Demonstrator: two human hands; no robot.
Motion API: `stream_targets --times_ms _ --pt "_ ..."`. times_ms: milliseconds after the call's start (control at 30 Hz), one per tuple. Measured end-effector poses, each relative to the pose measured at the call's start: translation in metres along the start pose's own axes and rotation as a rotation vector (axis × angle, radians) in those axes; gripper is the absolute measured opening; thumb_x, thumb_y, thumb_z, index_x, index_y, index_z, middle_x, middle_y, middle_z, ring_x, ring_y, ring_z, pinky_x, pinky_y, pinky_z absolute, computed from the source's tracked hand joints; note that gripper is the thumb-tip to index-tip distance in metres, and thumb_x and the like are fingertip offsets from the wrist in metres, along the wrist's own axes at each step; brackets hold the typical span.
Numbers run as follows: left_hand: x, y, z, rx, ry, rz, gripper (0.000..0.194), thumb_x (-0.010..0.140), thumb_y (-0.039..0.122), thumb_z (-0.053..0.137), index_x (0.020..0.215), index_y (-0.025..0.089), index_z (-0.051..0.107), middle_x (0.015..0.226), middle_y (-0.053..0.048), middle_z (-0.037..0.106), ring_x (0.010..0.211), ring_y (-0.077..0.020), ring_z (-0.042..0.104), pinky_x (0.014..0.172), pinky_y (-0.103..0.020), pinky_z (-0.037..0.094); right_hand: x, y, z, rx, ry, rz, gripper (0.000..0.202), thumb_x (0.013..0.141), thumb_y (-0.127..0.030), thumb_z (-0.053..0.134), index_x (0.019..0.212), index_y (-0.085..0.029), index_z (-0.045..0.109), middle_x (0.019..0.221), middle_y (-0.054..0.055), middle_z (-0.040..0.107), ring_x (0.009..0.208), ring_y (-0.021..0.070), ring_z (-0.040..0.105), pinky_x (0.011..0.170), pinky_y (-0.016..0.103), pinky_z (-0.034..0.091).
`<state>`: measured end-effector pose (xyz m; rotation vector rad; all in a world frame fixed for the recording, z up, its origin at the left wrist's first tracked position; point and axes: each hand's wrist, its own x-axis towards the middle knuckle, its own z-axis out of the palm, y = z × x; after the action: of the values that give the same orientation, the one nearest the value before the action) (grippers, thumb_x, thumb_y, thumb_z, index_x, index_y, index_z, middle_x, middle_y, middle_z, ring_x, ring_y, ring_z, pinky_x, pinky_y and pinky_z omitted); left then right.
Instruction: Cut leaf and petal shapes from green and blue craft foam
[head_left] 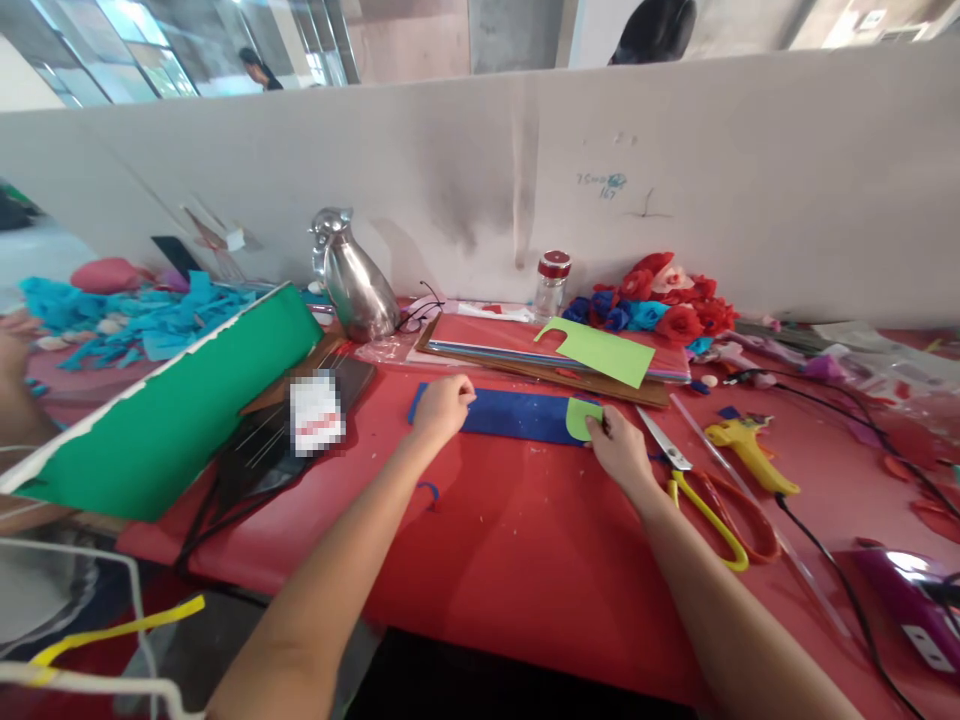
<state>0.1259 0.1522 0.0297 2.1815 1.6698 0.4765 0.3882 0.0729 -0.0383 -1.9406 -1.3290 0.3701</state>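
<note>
- Clock places are read from the middle of the blue strip (517,414), which lies flat on the red worktop (510,560) straight ahead of the person, long side running roughly 9 to 3.
- A small green piece (580,420), its inner edge rounded, lies over the strip's 3 o'clock end.
- The right hand (619,446) is at that end, its fingers apparently pinching the green piece's outer edge.
- The left hand (444,404) is over the 9 o'clock part, fingers curled, tips close together; whether they pinch the strip I cannot tell.
- The step in hand looks like positioning the green piece against the strip.
- The next move probably calls for squaring its edges while the left hand steadies the strip.
- Scissors (678,464) lie towards 4 o'clock, a yellow glue gun (750,452) just past 3, a notched green sheet (606,355) near 2.
</note>
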Motion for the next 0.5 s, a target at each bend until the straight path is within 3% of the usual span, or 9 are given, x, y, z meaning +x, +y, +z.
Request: stream_targets --times_ms 133,267,367,500 --pt "-0.075 -0.037 -0.022 -0.137 0.003 0.019 0.02 0.084 0.014 0.049 0.081 0.023 0.066 0.091 -0.003 0.071 0.087 -0.0182 0.065 0.081 -0.03 0.048 0.0 -0.002 -0.001 -0.011 -0.017 0.02 0.019 0.079 -0.038 0.047 0.065 -0.026 0.04 0.054 -0.003 0.051 0.059 0.0214 0.059 0.055 0.027 0.034" --pt "-0.138 -0.053 -0.017 -0.237 -0.072 -0.071 0.019 0.08 0.017 0.058 0.097 0.021 0.066 0.097 -0.004 0.068 0.084 -0.0172 0.065 0.08 -0.03 0.051 0.0 -0.002 -0.002 -0.011 -0.026 0.027 0.017 0.08 -0.038 0.048 0.068 -0.026 0.044 0.059 -0.001 0.056 0.062 0.0208 0.059 0.057 0.028 0.036" --pt "-0.153 -0.05 -0.007 -0.159 -0.041 -0.07 0.029 0.079 0.018 0.063 0.107 0.022 0.064 0.105 -0.005 0.064 0.093 -0.0191 0.063 0.086 -0.032 0.05 0.0 -0.002 -0.003 -0.01 -0.027 0.028 0.018 0.079 -0.038 0.049 0.067 -0.026 0.044 0.059 -0.001 0.056 0.062 0.0208 0.058 0.057 0.028 0.036" --pt "-0.141 -0.038 0.006 -0.008 -0.022 -0.015 0.011 0.086 0.019 0.056 0.093 0.022 0.064 0.1 -0.005 0.062 0.095 -0.0197 0.062 0.085 -0.031 0.048 -0.001 -0.005 -0.004 0.002 -0.012 0.022 0.02 0.078 -0.037 0.05 0.065 -0.026 0.039 0.055 -0.002 0.051 0.06 0.0207 0.056 0.056 0.028 0.035"
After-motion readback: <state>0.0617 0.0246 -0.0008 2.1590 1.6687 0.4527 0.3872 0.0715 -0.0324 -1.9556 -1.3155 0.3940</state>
